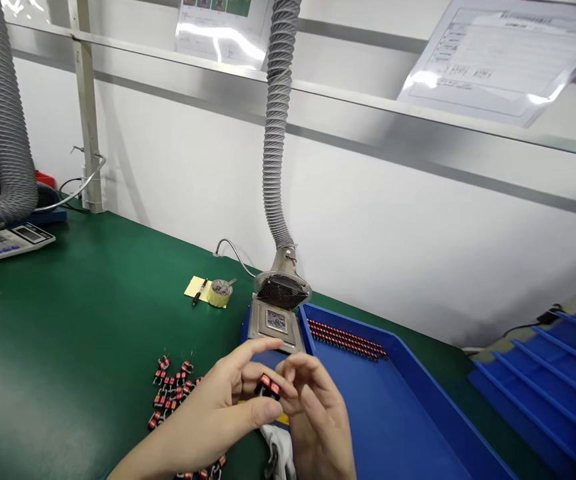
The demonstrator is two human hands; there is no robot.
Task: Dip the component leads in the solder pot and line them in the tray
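My left hand point(231, 403) is closed, pinching a small red-and-black component point(269, 385) between thumb and fingers. It looks like a pair of red-topped black pieces side by side. My right hand point(318, 417) is close beside it, fingers curled and thumb apart, its fingertips near or touching my left fingertips. I see nothing in the right hand. To the left, a loose pile of similar red-and-black components point(171, 390) with wire leads lies on the green table point(93, 320). More of them lie below my left forearm. A white cloth point(279, 452) is partly hidden under my hands.
Beyond my hands stands a small metal solder pot point(263, 323) under a hood with a grey duct hose point(275, 133). A blue tray point(383, 413) at right holds rows of components point(348, 340). Tape roll point(219, 293), pen point(199, 293), calculator point(11, 241) and blue racks point(548, 387) sit around.
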